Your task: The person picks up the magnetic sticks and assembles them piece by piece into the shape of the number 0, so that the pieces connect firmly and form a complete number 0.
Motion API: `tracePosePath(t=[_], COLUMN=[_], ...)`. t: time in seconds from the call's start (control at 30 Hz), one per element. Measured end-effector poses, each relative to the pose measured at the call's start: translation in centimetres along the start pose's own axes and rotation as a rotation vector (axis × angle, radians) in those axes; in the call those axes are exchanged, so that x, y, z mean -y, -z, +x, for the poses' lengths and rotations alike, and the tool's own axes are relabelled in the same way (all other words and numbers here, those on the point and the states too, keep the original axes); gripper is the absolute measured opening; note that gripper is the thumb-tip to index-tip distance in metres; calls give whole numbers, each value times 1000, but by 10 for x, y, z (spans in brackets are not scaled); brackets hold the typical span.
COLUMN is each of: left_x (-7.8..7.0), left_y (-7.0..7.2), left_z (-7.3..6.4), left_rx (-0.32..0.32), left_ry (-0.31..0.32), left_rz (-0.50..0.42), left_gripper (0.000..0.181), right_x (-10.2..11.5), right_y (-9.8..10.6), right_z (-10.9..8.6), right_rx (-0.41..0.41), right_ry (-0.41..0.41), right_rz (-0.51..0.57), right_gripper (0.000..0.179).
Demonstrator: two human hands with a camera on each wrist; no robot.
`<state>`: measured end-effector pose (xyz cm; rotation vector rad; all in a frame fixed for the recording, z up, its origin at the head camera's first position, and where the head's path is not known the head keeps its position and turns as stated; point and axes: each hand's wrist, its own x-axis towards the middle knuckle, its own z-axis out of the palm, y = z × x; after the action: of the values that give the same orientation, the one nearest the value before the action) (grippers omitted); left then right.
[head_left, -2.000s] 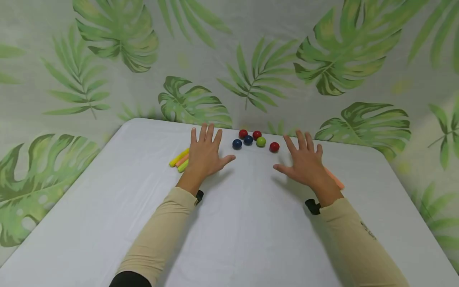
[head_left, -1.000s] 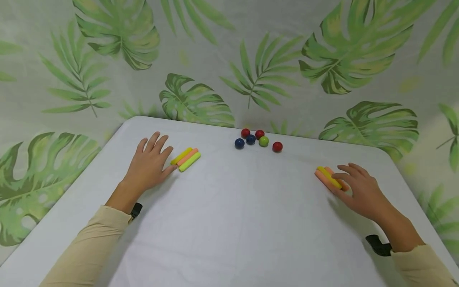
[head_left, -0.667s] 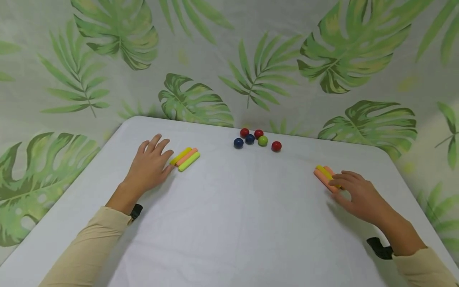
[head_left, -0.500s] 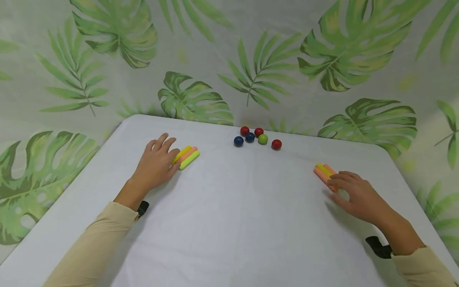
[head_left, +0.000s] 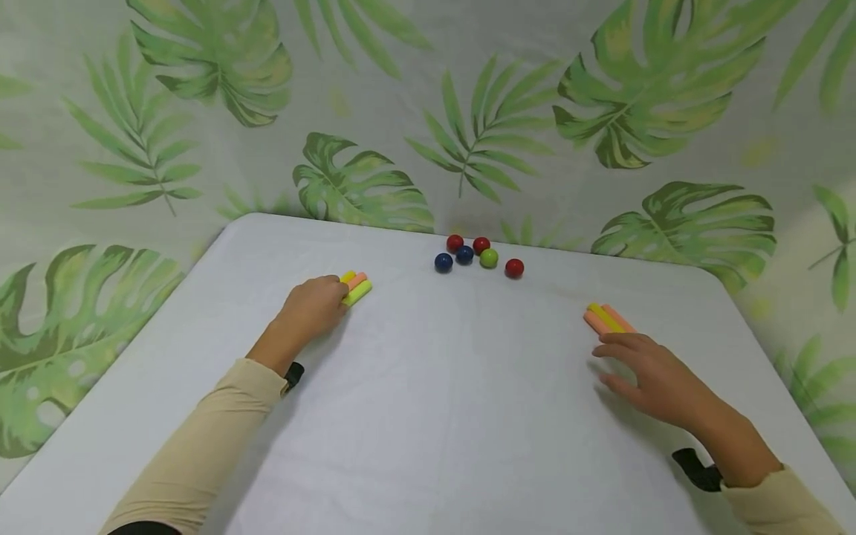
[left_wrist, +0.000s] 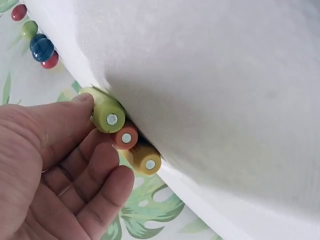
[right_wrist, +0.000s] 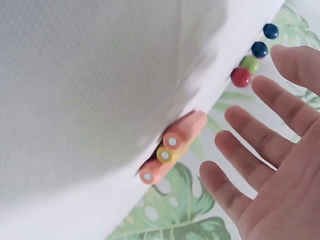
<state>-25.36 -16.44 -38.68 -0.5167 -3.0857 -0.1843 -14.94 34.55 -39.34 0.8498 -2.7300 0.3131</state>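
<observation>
On the left of the table lie three short toy rods with silvery round ends: a yellow-green rod (left_wrist: 107, 112), an orange rod (left_wrist: 126, 136) and a yellow rod (left_wrist: 146, 159), side by side. My left hand (head_left: 310, 305) covers their near ends and pinches the yellow-green rod; its thumb presses on the side and the index fingertip is hidden behind. At the right, two orange rods (right_wrist: 187, 127) flank another yellow rod (right_wrist: 165, 154). My right hand (head_left: 658, 379) hovers at their near ends, fingers spread and loosely bent, holding nothing.
Several small glossy balls sit near the table's back edge: red (head_left: 514, 268), blue (head_left: 443, 262) and green (head_left: 489, 258). A white cloth covers the table (head_left: 441, 416). Behind it hangs a leaf-patterned backdrop (head_left: 374, 89).
Both hands moved apart from the middle to the two rod groups. The left hand then reached forward and curled onto the yellow-green rod. The right hand drew back slightly from its rods.
</observation>
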Motion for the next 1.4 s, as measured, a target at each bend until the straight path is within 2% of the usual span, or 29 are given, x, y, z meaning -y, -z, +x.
tracePosePath(t=[0.1, 0.2, 0.33, 0.43, 0.6, 0.8, 1.0, 1.23, 1.4], left_x=[-2, -4, -8, -11, -15, -21, -28, -42, -57], left_y=[1, 2, 1, -1, -5, -8, -10, -13, -16], left_z=[0, 0, 1, 2, 8, 15, 22, 35, 47], left_rx=[6, 44, 72, 62, 73, 66, 61, 104, 133], left_ry=[-1, -8, -44, -69, -73, -71, -107, -131, -146], left_rz=[-19, -26, -36, -52, -72, -77, -88, -184, -272], left_gripper=[19, 23, 28, 28, 27, 29, 28, 32, 33], right_x=[2, 3, 3, 4, 9, 12, 11, 13, 16], right_y=[-1, -3, -4, -4, -3, -1, -3, -5, -4], right_z=[2, 2, 3, 5, 8, 9, 12, 22, 29], right_rx=[2, 10, 14, 61, 148, 139, 141, 101, 133], right_ry=[1, -4, 8, -20, -76, -69, -64, 10, -2], right_rz=[-3, -7, -9, 14, 57, 48, 49, 18, 39], right_gripper=[37, 37, 37, 36, 34, 34, 34, 33, 30])
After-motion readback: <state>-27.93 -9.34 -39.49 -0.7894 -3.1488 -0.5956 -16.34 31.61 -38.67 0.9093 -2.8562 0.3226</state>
